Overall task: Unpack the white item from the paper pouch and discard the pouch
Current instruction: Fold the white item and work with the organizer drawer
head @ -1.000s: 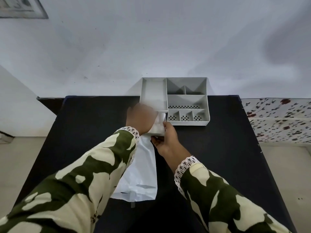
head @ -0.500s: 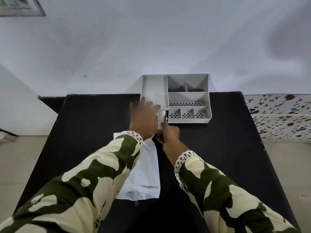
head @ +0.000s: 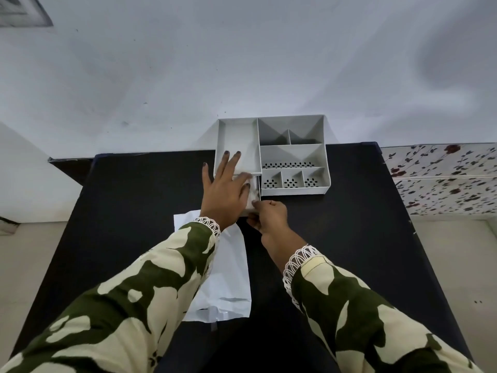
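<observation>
Left hand point(head: 224, 192) has flattened over white item point(head: 252, 196); right hand point(head: 269, 215) pinches it.

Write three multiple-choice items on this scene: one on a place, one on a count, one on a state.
1. Where does the white pouch lie?
A. on the black table
B. inside the organiser
C. on the floor

2. How many small perforated compartments line the front of the grey organiser?
A. two
B. three
C. five

3. How is the left hand held?
A. fisted
B. flat, fingers spread
C. hanging off the table

Answers: 1 A, it lies flat on the tabletop; 2 B, three sit side by side; 3 B, fingers splay toward the organiser.
</observation>
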